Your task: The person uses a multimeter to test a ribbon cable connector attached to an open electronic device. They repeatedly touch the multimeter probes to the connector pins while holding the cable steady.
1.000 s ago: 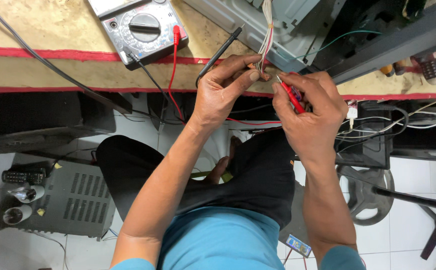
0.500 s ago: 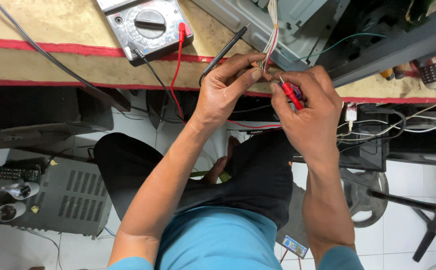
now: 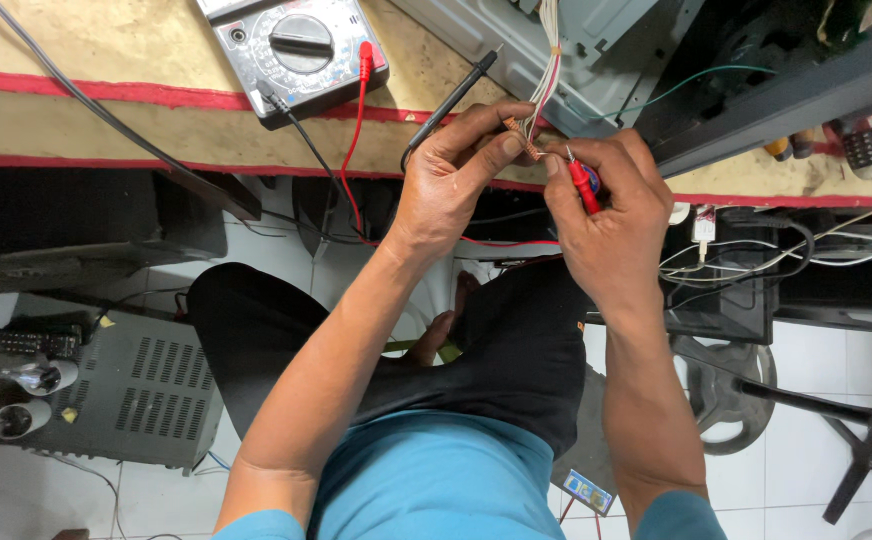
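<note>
Red-edged workbench (image 3: 106, 120) under multimeter (image 3: 291, 50)

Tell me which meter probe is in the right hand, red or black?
The red probe, pinched in the right hand with its tip at the wire bundle. The black probe is in the left hand.

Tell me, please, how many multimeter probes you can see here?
2. The black probe is in the left hand, its tip pointing up over the bench. The red probe is pinched in the right hand, its tip near the wire bundle.
</note>
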